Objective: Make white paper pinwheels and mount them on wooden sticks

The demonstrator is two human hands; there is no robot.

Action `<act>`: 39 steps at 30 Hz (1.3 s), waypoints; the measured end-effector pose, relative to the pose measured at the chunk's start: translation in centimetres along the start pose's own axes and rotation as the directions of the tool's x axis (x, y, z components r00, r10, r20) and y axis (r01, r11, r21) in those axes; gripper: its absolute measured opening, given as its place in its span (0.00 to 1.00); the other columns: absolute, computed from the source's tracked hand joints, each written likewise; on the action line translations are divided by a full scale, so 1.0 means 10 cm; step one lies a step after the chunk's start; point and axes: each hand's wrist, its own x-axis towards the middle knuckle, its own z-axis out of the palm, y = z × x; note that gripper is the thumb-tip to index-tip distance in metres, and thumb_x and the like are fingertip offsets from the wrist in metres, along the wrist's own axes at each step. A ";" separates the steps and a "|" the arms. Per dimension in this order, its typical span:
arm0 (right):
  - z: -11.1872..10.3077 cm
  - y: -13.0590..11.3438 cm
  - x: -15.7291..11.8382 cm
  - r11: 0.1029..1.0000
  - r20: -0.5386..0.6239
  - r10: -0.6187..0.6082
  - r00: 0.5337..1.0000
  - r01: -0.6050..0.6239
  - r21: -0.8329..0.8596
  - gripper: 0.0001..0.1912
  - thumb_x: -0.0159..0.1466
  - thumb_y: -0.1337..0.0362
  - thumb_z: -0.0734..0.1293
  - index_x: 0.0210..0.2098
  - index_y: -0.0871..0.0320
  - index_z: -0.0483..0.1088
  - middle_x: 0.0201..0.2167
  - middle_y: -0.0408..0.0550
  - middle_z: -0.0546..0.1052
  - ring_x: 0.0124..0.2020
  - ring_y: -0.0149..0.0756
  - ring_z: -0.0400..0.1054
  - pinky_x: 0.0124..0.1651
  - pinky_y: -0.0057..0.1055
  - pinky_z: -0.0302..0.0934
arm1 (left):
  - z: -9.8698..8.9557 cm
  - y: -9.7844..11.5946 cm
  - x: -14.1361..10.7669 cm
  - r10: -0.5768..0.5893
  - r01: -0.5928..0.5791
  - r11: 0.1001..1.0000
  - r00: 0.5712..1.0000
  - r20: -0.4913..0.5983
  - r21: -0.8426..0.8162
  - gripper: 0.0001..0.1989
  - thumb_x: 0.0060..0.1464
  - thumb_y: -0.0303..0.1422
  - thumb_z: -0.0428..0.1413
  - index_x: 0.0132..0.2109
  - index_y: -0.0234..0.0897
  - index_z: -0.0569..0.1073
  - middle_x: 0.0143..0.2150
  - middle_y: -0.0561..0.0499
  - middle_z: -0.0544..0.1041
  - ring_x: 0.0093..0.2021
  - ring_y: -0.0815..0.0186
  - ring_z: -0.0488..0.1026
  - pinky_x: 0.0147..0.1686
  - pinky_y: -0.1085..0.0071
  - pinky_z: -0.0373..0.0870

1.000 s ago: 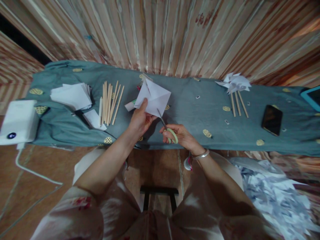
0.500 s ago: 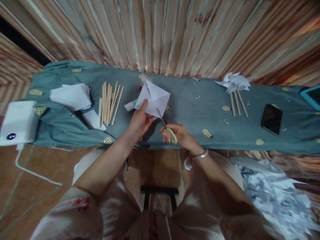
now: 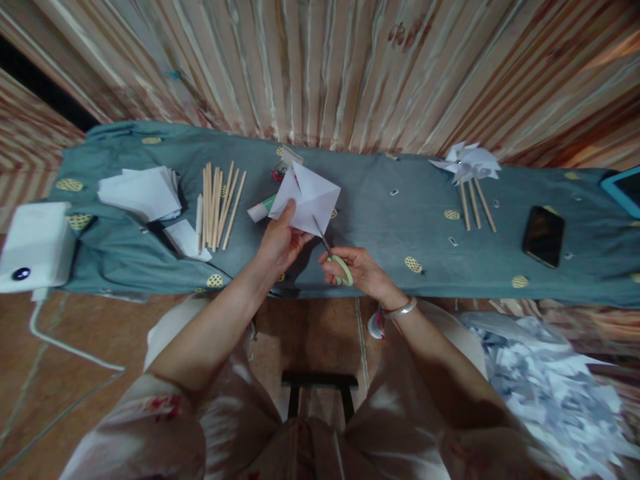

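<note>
My left hand point(image 3: 281, 241) pinches a white square of paper point(image 3: 317, 190) at its near left side, thumb on top. A slit runs in from the paper's upper corner. Wrapped round the pale green handles of a pair of scissors point(image 3: 341, 268) is my right hand point(image 3: 361, 270). The scissor blades lie at the paper's near corner, pointing toward its middle. Partly under the paper are a glue stick point(image 3: 261, 210) with a white and green body and a small packet with red bits point(image 3: 278, 172).
Left on the cloth-covered table point(image 3: 380, 227) lie stacked paper sheets point(image 3: 143, 193), several wooden sticks point(image 3: 215, 207) and a white device point(image 3: 37, 247) with a cable. Right are paper pinwheels point(image 3: 467, 163), a phone point(image 3: 544, 237) and a blue-edged tablet point(image 3: 625, 190). Below right is a heap of white paper pieces point(image 3: 555, 387).
Both hands, the paper and the scissors hold almost the same position. The whole view has shifted very slightly.
</note>
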 end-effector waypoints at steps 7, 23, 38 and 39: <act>0.01 -0.01 0.00 1.000 -0.011 -0.015 1.000 0.015 0.001 0.24 0.49 0.44 0.77 0.31 0.58 0.73 0.19 0.38 0.74 0.20 0.24 0.66 0.25 0.22 0.60 | 0.05 -0.01 -0.07 -0.026 0.026 0.999 0.999 -0.021 0.024 0.08 0.63 0.31 0.56 0.47 0.35 0.74 0.33 0.50 0.81 0.33 0.67 0.80 0.43 0.70 0.78; 0.01 0.00 0.00 1.000 -0.023 -0.016 1.000 0.016 -0.001 0.25 0.48 0.44 0.77 0.30 0.58 0.73 0.19 0.38 0.74 0.20 0.24 0.66 0.25 0.23 0.60 | 0.01 -0.06 -0.06 -0.020 0.020 0.999 1.000 0.022 0.035 0.09 0.65 0.31 0.53 0.50 0.34 0.73 0.32 0.50 0.81 0.32 0.67 0.79 0.43 0.70 0.79; 0.00 0.02 0.02 1.000 -0.027 -0.010 1.000 0.010 0.000 0.25 0.48 0.43 0.77 0.30 0.57 0.73 0.18 0.38 0.73 0.20 0.25 0.65 0.25 0.24 0.60 | 0.00 -0.10 -0.07 -0.033 0.032 0.999 0.999 0.018 0.022 0.08 0.62 0.31 0.57 0.47 0.33 0.74 0.33 0.51 0.81 0.31 0.68 0.78 0.44 0.69 0.78; 0.00 0.02 0.02 1.000 -0.028 -0.009 1.000 0.009 0.001 0.25 0.48 0.43 0.77 0.30 0.57 0.73 0.18 0.38 0.73 0.20 0.25 0.65 0.25 0.24 0.60 | 0.00 -0.09 -0.07 -0.034 0.034 0.999 0.999 0.019 0.020 0.08 0.62 0.31 0.57 0.47 0.33 0.74 0.33 0.51 0.81 0.31 0.69 0.78 0.44 0.70 0.78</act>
